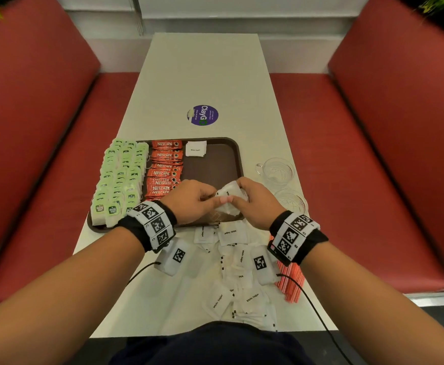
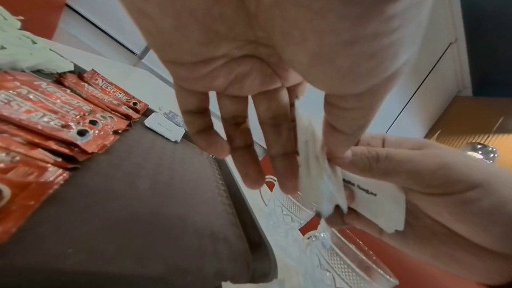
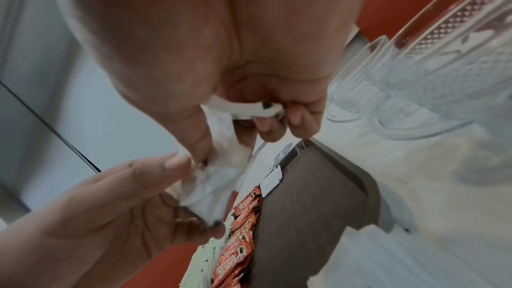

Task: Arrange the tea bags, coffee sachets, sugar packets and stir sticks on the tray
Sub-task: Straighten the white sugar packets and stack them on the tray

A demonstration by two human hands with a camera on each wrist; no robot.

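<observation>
Both hands were over the brown tray (image 1: 235, 154), left hand (image 1: 192, 200) and right hand (image 1: 255, 204) pinching a small bunch of white sugar packets (image 1: 228, 196) btwn them, maybe 3 or 4, too blurry to count. Tea bags (image 1: 121, 172) and coffee sachets (image 1: 165, 169) sat in rows on the tray's left, w/ one sugar packet (image 1: 196, 148) at the far edge. More packets (image 1: 239, 272) and stir sticks (image 1: 290, 283) lay on the table (image 1: 205, 75).

The right hand (image 3: 221, 69) curls its fingers around a small bunch of white sugar packets (image 3: 219, 174), and the left hand (image 3: 116, 211) pinches the same bunch from below. Under them lies a brown tray (image 3: 318, 205) with red coffee sachets (image 3: 238, 246) beside pale green tea bags (image 3: 202, 262). One sugar packet (image 3: 271, 181) lies at the tray's far end. Patterned glass cups (image 3: 432, 69) stand on the white table (image 3: 429, 183).
</observation>
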